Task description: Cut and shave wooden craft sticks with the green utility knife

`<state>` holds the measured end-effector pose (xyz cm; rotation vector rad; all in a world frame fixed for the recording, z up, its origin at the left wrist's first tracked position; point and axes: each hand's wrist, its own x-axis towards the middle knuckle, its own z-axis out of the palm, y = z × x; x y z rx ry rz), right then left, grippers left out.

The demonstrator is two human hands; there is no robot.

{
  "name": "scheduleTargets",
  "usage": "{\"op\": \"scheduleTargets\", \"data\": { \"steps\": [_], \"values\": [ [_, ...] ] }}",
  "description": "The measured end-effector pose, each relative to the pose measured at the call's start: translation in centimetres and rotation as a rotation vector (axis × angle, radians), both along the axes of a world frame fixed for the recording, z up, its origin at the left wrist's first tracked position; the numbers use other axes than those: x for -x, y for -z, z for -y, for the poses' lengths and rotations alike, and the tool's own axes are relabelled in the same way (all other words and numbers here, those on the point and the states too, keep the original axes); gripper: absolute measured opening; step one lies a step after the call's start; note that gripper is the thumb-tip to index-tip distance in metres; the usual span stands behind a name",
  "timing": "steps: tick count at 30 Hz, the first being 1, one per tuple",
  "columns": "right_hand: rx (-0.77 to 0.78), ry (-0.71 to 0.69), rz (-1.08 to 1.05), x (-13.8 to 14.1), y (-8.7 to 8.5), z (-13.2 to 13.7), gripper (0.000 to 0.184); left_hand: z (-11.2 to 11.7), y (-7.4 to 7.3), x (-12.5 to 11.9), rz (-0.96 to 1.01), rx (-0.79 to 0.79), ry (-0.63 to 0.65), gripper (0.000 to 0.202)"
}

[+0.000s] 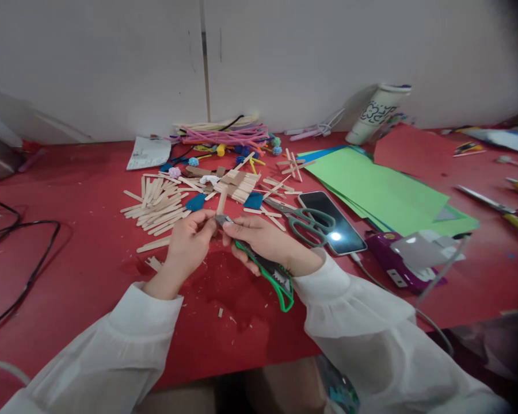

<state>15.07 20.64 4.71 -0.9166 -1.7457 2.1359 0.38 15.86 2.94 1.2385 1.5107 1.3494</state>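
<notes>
My left hand (190, 238) is closed, pinching an upright wooden craft stick (221, 202) near its lower end. My right hand (259, 237) is closed around a green and black utility knife (271, 274), whose blade tip meets the stick between my two hands. Both hands hover low over the red table (90, 259), where small wood shavings lie below them. White sleeves cover both forearms.
A pile of craft sticks (159, 204) and a glued stick piece (239, 185) lie just beyond my hands, with pipe cleaners (224, 136) behind. Green-handled scissors (308, 221), a phone (331, 221), coloured paper sheets (380, 190), a purple device (401, 261) sit right. Black cables (26, 253) lie left.
</notes>
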Motion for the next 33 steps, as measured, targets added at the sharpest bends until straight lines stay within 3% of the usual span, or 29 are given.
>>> {"op": "scheduleTargets", "data": {
  "steps": [3, 6, 10, 18, 33],
  "values": [
    [-0.142, 0.052, 0.059, 0.0, -0.1, 0.2, 0.027, -0.1, 0.0, 0.0, 0.012, 0.005, -0.059, 0.020],
    [-0.376, 0.105, 0.134, 0.1, -0.1, 0.5, 0.024, -0.2, 0.0, 0.0, 0.013, 0.005, -0.107, 0.020],
    [-0.574, 0.088, 0.203, 0.2, 0.0, 0.8, 0.022, -0.2, 0.1, 0.0, 0.010, 0.007, -0.123, 0.021],
    [-0.729, 0.112, 0.294, 0.5, -0.1, 0.8, 0.026, 0.1, 0.3, 0.0, -0.086, -0.005, -0.107, 0.025],
    [-0.813, 0.131, 0.399, 0.7, -0.3, 1.2, 0.023, 0.3, 0.2, -0.1, -0.245, -0.063, -0.127, 0.026]
  ]
}}
